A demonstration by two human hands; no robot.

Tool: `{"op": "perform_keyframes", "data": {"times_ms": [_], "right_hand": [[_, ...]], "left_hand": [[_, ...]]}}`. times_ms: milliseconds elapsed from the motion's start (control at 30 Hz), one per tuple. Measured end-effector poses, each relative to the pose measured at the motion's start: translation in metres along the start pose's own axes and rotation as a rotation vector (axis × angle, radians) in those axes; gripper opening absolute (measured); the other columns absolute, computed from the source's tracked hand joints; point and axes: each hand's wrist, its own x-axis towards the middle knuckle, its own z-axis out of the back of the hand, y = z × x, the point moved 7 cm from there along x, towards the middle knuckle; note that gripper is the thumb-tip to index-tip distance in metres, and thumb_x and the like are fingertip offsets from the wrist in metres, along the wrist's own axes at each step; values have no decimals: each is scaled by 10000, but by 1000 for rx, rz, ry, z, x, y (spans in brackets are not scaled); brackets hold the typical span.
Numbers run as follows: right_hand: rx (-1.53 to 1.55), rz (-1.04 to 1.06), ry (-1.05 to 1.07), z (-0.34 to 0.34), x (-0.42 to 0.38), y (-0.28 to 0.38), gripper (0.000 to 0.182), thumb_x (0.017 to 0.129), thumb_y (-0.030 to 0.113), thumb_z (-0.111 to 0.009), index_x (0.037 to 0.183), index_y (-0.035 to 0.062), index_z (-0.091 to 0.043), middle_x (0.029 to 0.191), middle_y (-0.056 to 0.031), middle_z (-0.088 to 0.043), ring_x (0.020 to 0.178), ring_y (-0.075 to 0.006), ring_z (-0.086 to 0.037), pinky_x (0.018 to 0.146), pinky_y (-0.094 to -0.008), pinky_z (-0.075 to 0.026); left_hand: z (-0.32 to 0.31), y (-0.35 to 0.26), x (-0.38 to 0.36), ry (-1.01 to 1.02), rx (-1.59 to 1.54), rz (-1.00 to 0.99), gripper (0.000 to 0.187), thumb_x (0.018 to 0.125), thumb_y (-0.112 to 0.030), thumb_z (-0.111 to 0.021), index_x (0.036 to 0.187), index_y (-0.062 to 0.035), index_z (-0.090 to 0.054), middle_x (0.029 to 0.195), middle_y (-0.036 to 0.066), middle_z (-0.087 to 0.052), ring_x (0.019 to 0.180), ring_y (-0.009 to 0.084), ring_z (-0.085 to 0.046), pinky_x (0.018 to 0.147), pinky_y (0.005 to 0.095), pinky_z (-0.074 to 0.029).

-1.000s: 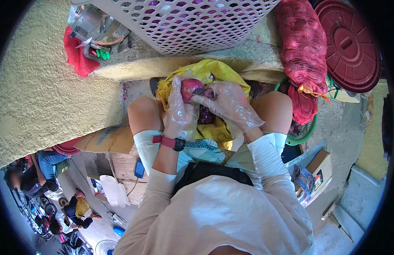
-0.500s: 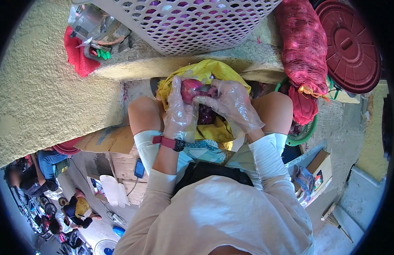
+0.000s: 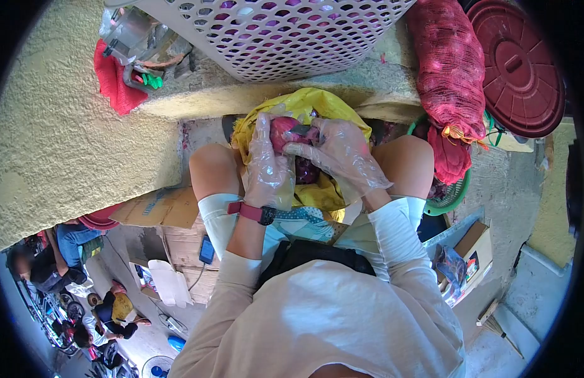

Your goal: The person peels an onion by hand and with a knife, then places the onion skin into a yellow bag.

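A rough yellow wall (image 3: 71, 138) borders the floor (image 3: 127, 244), seemingly concrete.

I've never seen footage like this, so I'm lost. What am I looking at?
There is no machine, only a person with one head-worn camera looking forward and down. The left hand holds a red onion; the right hand holds what looks like a small blade against it. Both hands, in clear plastic gloves, are over an open yellow sack with onions inside. On the ledge stands a pale basket, with a red mesh bag to its right.

A basket (image 3: 292, 47) and mesh sack (image 3: 448, 69) suggest a produce workspace.
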Motion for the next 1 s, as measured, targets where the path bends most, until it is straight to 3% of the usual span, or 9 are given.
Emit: {"op": "perform_keyframes", "data": {"times_ms": [100,167,200,267,367,467,633,733,1000], "right_hand": [[4,3,14,-4,0,1,683,844,725,-662,885,51,-765,745,-206,-695,707,-400,-686,652,-506,-527],[19,15,7,-3,1,3,678,857,719,-652,876,51,-765,747,-203,-697,707,-398,-686,658,-504,-525],[34,27,1,-2,0,4,673,870,713,-641,867,52,-765,749,-201,-699,708,-396,-685,663,-501,-523],[57,-4,30,-5,0,3,666,880,707,-633,858,55,-765,743,-195,-699,702,-393,-684,667,-498,-523],[78,-41,99,-10,0,1,656,896,699,-617,842,61,-763,728,-184,-698,692,-386,-684,668,-491,-524],[56,-29,155,-14,1,1,624,896,666,-647,855,54,-761,723,-176,-700,686,-380,-684,667,-473,-528],[-50,82,132,-23,0,-4,557,891,613,-697,886,60,-769,737,-154,-714,696,-363,-694,680,-449,-542],[-45,156,78,-18,-1,1,645,863,723,-633,867,95,-778,708,-153,-697,686,-364,-692,649,-491,-532],[0,83,-81,9,1,2,624,714,662,-821,931,78,-780,735,-152,-709,705,-367,-704,642,-460,-547]], "left_hand": [[17,6,3,-17,-25,-12,454,1071,-478,-541,1230,-62,-628,1079,81,-715,953,163,-700,858,308,-596],[1,-21,-17,120,993,-678,472,1083,-473,-515,1313,-69,-595,1142,74,-692,1010,153,-678,895,297,-575],[-2,-23,-16,119,993,-678,472,1083,-473,-515,1313,-69,-595,1142,74,-692,1010,153,-678,895,297,-575],[8,-8,0,108,365,-213,484,1093,-476,-491,1348,-75,-580,1178,62,-674,1050,146,-657,919,290,-556],[3,-5,-3,9,159,-100,489,1093,-487,-483,1335,-75,-586,1167,57,-677,1036,146,-660,918,291,-557],[8,-7,-2,7,335,-131,501,1094,-497,-470,1325,-68,-587,1168,62,-677,1034,144,-665,921,298,-560],[-9,-10,-10,-17,201,-4,572,1075,-558,-464,1312,-52,-587,1155,92,-693,1014,181,-688,910,322,-578],[-33,-18,-23,-75,96,91,651,1053,-622,-447,1296,-34,-589,1138,117,-708,991,215,-705,897,336,-592],[1,1,-4,40,23,134,633,1041,-590,-512,1349,-39,-559,1192,126,-679,1051,241,-698,925,387,-604]]}}
